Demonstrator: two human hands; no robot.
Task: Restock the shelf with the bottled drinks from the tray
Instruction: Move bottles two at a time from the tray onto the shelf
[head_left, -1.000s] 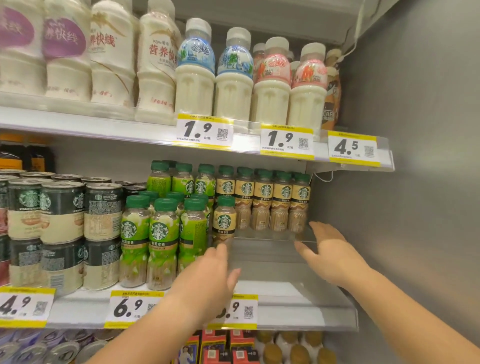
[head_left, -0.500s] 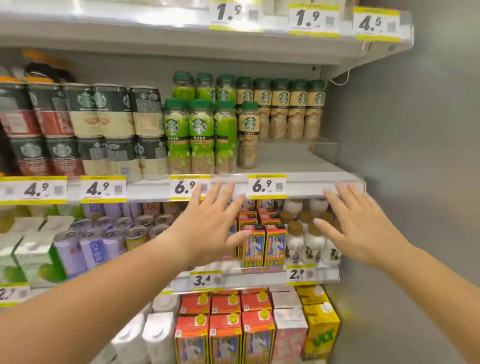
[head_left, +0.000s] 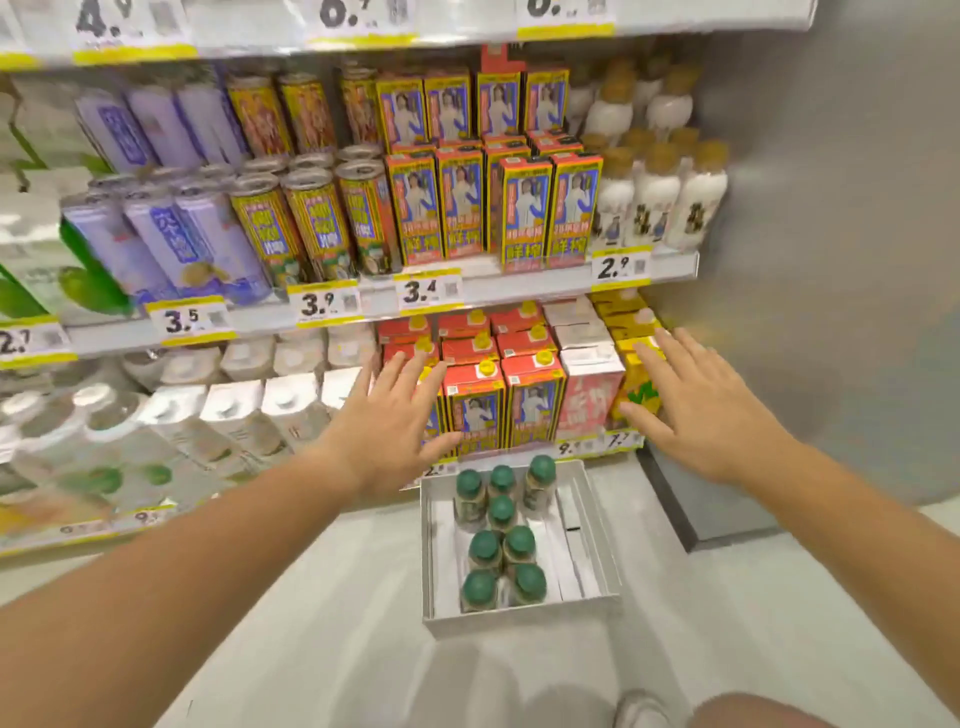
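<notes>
A white tray (head_left: 592, 530) lies on the floor in front of the shelving. Several green-capped bottles (head_left: 501, 545) stand in its left half. My left hand (head_left: 395, 421) hovers open, fingers spread, above and left of the tray, in front of the bottom shelf. My right hand (head_left: 696, 405) is open too, above and right of the tray, in front of the yellow cartons (head_left: 636, 374). Neither hand touches a bottle. The shelf with the gap is out of view above.
Red cartons (head_left: 530, 395) and white cartons (head_left: 291, 400) fill the bottom shelf. Cans (head_left: 311, 223), boxed drinks (head_left: 524, 213) and white bottles (head_left: 654, 202) fill the shelf above. A grey wall (head_left: 831, 208) bounds the right side. Pale floor (head_left: 322, 597) surrounds the tray.
My view has dropped from the upper coffee shelf to the bottom shelves and floor, bringing the tray into sight. Both open hands have come down with it.
</notes>
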